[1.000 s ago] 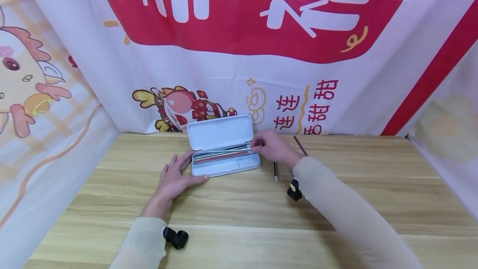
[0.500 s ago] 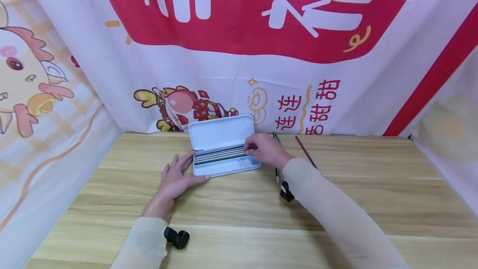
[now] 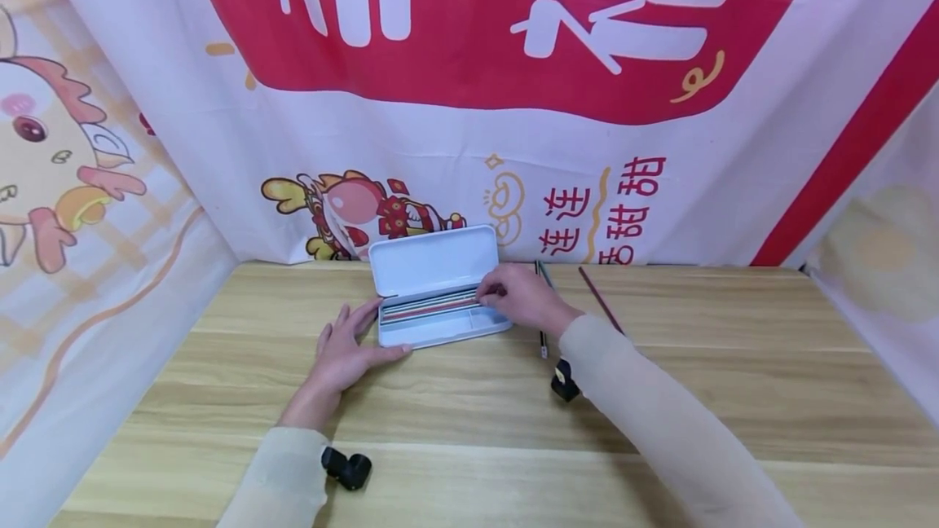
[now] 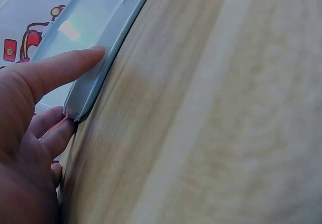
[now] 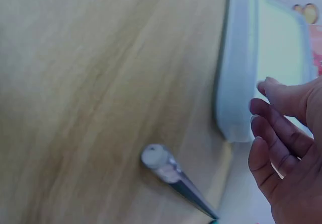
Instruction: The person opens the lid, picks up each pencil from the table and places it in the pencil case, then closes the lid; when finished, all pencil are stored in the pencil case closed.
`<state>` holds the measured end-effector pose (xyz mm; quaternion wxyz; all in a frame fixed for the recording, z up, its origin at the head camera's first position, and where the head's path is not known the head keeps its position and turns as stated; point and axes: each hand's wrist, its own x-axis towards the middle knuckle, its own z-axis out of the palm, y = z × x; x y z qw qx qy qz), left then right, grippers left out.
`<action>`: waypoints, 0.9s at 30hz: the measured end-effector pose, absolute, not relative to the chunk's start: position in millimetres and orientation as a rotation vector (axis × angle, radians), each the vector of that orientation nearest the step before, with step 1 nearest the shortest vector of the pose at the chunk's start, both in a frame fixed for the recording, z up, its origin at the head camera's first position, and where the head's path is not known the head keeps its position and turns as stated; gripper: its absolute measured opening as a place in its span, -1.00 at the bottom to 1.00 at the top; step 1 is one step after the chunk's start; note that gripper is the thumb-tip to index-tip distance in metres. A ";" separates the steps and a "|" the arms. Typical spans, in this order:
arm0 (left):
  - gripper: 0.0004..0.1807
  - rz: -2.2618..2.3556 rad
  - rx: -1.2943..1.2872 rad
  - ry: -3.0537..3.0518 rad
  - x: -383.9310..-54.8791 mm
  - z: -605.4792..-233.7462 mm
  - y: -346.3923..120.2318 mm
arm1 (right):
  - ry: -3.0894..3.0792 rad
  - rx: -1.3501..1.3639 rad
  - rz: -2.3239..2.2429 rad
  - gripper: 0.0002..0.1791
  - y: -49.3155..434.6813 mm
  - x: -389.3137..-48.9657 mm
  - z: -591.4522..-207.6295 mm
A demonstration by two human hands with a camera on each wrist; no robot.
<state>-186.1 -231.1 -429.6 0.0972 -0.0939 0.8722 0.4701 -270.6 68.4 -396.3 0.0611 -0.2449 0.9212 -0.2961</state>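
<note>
A light blue pencil case [image 3: 433, 339] lies with its lid [image 3: 433, 263] raised, and several pencils [image 3: 425, 308] lie lengthwise in its rear compartment. My left hand [image 3: 346, 357] grips the case's left end, thumb along the front edge and fingers round the side; the left wrist view shows the thumb [image 4: 75, 65] against the front wall. Over the case's right end, my right hand [image 3: 522, 296] has loosely bent fingers at the pencils' ends. In the right wrist view a gap shows between its thumb [image 5: 284, 95] and index fingertip, with nothing visible in it. It hides part of the pencils.
A dark pencil [image 3: 544, 342] with a pale end lies right of the case, partly behind the right hand. A green one [image 3: 545, 271] shows behind that hand. Farther right lies a dark red pencil [image 3: 600, 300]. A printed cloth [image 3: 469, 137] hangs along the wooden table's [image 3: 455, 430] back edge.
My right hand has moved slightly left, from the case's right end to farther over the pencils, which now lie more evenly side by side. My left hand keeps its place.
</note>
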 end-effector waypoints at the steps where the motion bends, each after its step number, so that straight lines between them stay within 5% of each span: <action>1: 0.20 1.390 -0.274 2.583 -185.7 -429.7 -230.7 | 2.784 -0.744 -0.931 -0.85 70.6 -268.4 -394.6; 27: 0.20 1.359 -0.246 2.604 -186.5 -431.0 -231.2 | 2.752 -0.239 -1.471 -0.63 208.6 -187.2 -354.0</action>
